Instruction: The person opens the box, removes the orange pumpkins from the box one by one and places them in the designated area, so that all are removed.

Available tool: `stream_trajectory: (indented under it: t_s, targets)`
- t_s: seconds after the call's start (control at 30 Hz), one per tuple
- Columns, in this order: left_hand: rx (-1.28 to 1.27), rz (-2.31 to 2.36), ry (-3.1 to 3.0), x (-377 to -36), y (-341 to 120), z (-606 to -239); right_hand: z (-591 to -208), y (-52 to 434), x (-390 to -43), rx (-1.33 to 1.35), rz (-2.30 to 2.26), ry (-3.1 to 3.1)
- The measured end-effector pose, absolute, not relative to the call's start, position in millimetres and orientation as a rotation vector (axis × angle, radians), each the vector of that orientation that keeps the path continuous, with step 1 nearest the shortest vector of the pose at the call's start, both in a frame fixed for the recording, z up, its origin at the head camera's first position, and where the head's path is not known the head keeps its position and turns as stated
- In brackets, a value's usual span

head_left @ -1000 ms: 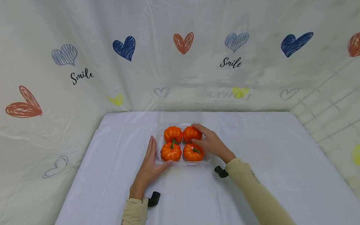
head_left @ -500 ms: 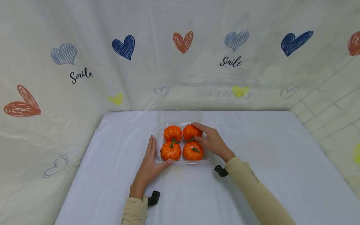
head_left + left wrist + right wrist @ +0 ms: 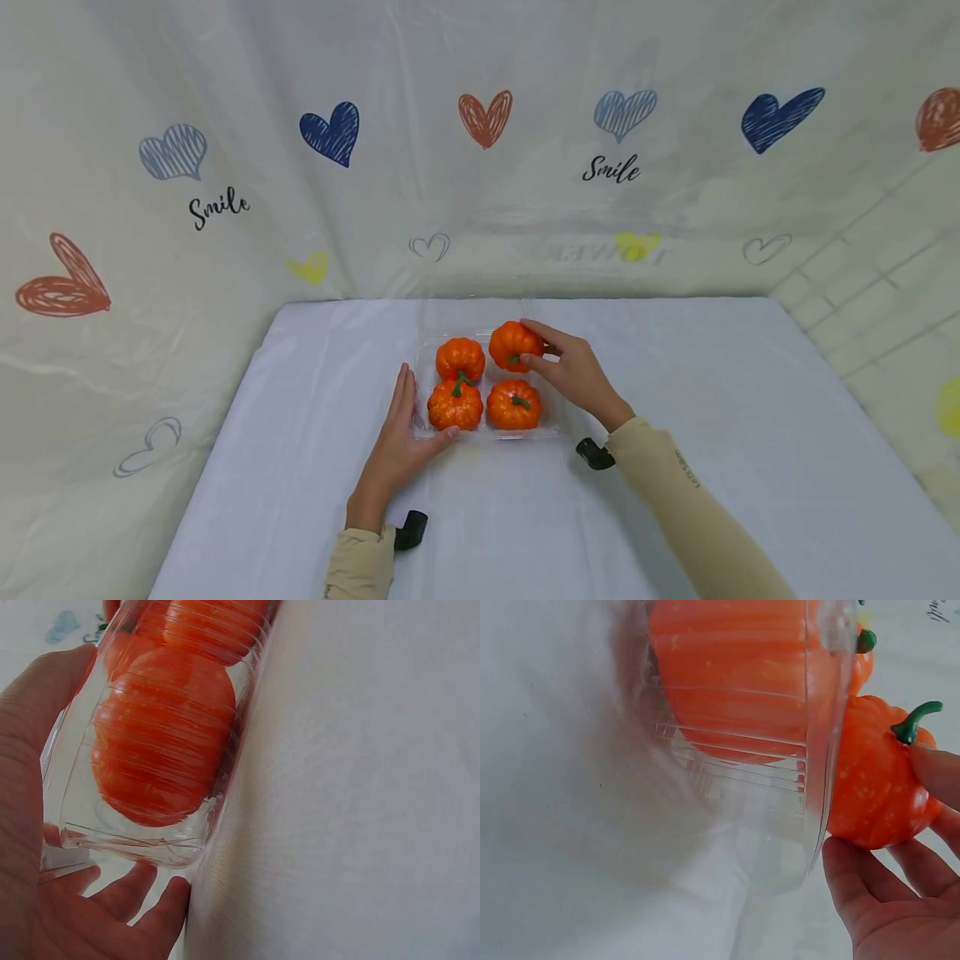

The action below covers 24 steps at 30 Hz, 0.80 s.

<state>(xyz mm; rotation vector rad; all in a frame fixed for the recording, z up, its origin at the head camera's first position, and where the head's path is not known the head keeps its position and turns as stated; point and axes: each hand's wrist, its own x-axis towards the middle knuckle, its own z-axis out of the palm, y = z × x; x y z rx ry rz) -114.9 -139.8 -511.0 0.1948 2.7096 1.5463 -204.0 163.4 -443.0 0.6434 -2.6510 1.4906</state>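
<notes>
A clear plastic clamshell box (image 3: 555,421) lies on the table with several small orange pumpkins with green stems. My right hand (image 3: 577,375) pinches the back-right pumpkin (image 3: 514,343) between thumb and fingers. In the right wrist view this pumpkin (image 3: 877,776) sits above the box rim, its stem beside the thumb. The front-right pumpkin (image 3: 513,405), front-left pumpkin (image 3: 454,405) and back-left pumpkin (image 3: 461,359) rest inside. My left hand (image 3: 397,446) touches the box's front-left corner, thumb at the front rim, fingers fairly straight along the left side. Ribbed clear walls show in the left wrist view.
The box's transparent lid (image 3: 474,313) is folded back behind it, near the table's rear edge. A white cloth covers the table (image 3: 697,367). Behind stands a pale curtain (image 3: 540,192) printed with hearts.
My right hand has lifted the back-right pumpkin up and slightly backward, apart from the front-right one. The left hand and the other pumpkins have stayed in place.
</notes>
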Motion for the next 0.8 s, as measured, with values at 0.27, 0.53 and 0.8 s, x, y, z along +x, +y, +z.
stream_trajectory:
  t_s: [0.27,0.53,0.8]
  targets:
    - [0.181,1.549,2.719,-114,-138,-511,-442,169,-198,0.513,1.537,-2.635]
    - [0.17,1.542,2.723,-114,-138,-512,-447,176,-197,0.296,1.563,-2.562]
    - [0.167,1.561,2.701,-114,-138,-512,-450,189,-196,0.191,1.516,-2.561]
